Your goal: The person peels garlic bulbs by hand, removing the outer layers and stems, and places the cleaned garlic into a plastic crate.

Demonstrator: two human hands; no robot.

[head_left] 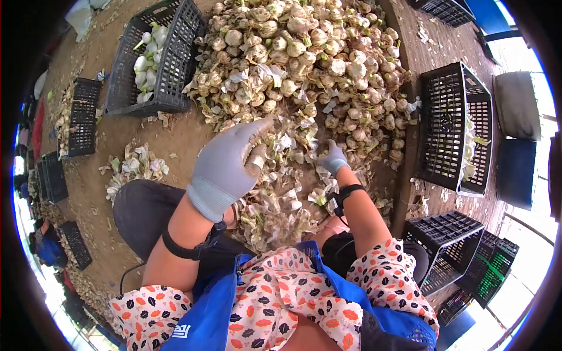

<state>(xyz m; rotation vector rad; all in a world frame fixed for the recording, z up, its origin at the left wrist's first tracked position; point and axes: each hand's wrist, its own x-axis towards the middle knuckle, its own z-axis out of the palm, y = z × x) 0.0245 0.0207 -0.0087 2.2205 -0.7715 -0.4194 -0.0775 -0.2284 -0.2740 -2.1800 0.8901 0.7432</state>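
My left hand (225,161), in a grey glove, is raised above the ground and grips a garlic bulb (255,159) between thumb and fingers. My right hand (333,159), also gloved, reaches down into the loose garlic skins at the near edge of a big heap of unpeeled garlic bulbs (304,52); its fingers are closed among the husks, and I cannot tell what it holds. A pile of peeled skins (275,205) lies between my knees.
A black crate (175,64) at upper left holds several white peeled bulbs. Another black crate (445,128) stands tilted at the right, with more stacked crates (451,245) below it. Empty crates (82,117) lie at far left. Skins (134,167) litter the dirt floor.
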